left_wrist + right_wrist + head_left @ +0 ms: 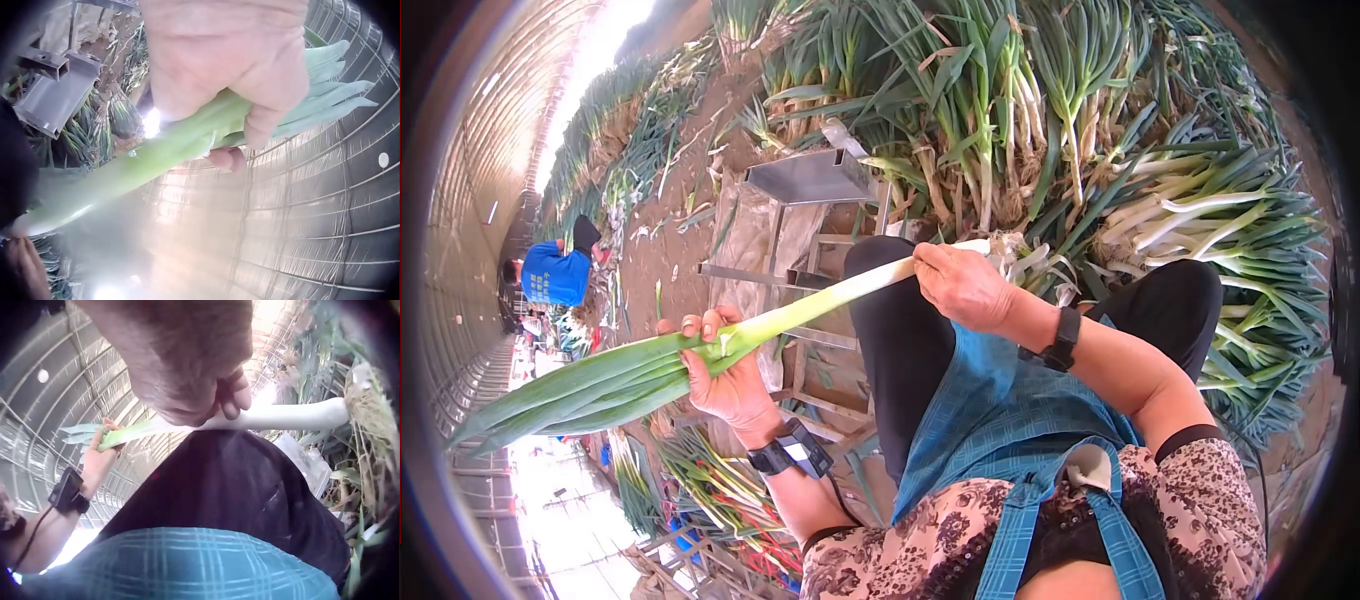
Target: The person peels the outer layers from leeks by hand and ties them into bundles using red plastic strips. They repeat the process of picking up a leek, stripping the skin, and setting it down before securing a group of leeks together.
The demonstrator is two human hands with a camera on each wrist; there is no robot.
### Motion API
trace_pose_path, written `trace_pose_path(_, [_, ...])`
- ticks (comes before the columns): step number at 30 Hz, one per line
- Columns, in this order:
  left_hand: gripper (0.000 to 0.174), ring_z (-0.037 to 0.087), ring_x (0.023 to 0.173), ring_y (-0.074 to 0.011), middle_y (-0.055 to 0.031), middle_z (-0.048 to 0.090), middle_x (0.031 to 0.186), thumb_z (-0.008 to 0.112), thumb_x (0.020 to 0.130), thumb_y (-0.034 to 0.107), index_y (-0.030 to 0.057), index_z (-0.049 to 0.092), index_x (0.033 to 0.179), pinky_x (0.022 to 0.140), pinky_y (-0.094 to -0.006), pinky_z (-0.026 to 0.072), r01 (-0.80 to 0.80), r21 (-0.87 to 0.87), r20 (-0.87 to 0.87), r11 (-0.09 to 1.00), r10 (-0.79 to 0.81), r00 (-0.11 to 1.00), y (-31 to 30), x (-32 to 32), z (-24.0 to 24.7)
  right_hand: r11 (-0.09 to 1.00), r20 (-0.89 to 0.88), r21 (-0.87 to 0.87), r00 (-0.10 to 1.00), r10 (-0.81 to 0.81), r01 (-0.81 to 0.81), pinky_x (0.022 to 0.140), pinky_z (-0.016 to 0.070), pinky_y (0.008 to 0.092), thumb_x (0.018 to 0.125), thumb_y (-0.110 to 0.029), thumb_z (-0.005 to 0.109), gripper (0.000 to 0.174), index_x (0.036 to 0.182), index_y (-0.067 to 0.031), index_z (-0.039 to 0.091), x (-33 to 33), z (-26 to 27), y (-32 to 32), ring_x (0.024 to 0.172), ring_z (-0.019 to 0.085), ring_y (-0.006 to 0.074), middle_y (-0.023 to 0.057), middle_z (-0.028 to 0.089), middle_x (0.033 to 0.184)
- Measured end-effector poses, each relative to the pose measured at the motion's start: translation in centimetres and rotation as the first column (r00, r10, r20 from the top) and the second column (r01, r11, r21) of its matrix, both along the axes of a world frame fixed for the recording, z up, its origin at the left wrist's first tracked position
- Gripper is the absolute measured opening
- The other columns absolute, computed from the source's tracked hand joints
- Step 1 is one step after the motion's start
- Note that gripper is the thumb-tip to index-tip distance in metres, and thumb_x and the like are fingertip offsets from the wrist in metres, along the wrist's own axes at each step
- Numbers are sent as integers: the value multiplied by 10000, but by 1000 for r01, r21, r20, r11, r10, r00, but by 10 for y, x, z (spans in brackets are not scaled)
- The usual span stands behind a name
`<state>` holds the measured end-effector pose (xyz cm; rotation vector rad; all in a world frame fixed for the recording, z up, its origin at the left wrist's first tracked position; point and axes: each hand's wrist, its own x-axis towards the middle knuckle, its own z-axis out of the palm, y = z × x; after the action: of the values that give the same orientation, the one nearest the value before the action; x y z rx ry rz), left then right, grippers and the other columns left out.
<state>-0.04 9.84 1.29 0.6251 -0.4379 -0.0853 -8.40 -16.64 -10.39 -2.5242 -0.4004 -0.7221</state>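
Note:
One long green onion point(830, 300) lies across in front of the wearer's knees, its green leaves to the left and its white stalk to the right. The left hand point(735, 395) grips it where the leaves begin, thumb on one side and fingers on the other. Farther along, the right hand point(965, 287) pinches the white stalk between thumb and fingers. In the right wrist view the root end point(369, 409) carries a tuft of stringy roots beyond that hand. From the left wrist view, the leaves point(331, 94) fan out past the left hand.
A metal stand with a grey tray point(810, 178) stands ahead of the knees. Heaps of unpeeled green onions point(990, 90) line the far side, and a pile with white stalks point(1190, 225) lies at right. Another person in a blue shirt point(555, 275) is at far left.

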Motion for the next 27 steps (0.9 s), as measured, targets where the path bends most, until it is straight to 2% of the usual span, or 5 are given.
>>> trace_pose_path(5, [458,476,896,-180,-31,518,989,659,830,50,121,496,1252,1026,-450,323,-62,61,42,996,60,997,8,2,-2,887,22,454,995,-100,79,633,516,318,790,1,579,113,892,48,595,6,-18,-2,742,629,259,141,607,826])
trace_pose_path(8, [452,475,908,-194,-42,513,1012,660,832,58,132,502,1248,1011,-445,339,-53,71,41,996,51,998,9,-2,-1,50,-383,924,916,117,380,547,496,230,889,-66,564,116,869,39,608,0,-21,-14,603,615,94,65,641,716])
trace_pose_path(18, [387,494,1026,-263,-123,525,1095,610,870,135,9,485,1214,1016,-437,371,-337,106,-73,936,345,936,75,31,-7,115,-699,661,664,-265,741,426,485,291,835,-43,520,153,939,19,615,-54,-161,-123,540,626,168,91,643,747])
trace_pose_path(26, [470,550,1091,-309,-174,561,1172,598,768,280,-10,526,1131,904,-457,488,-731,291,-606,618,710,359,160,68,-102,-52,-796,462,388,-465,885,596,517,413,790,-114,546,152,816,17,618,-20,-197,-202,688,653,331,177,659,744])
trace_pose_path(27, [408,583,1024,-259,-175,585,1118,595,764,224,-17,544,1089,832,-396,529,-694,303,-54,653,739,672,195,57,-174,57,-696,331,284,-660,942,679,515,451,783,-140,566,172,782,25,617,-12,-203,-213,765,642,393,197,655,741])
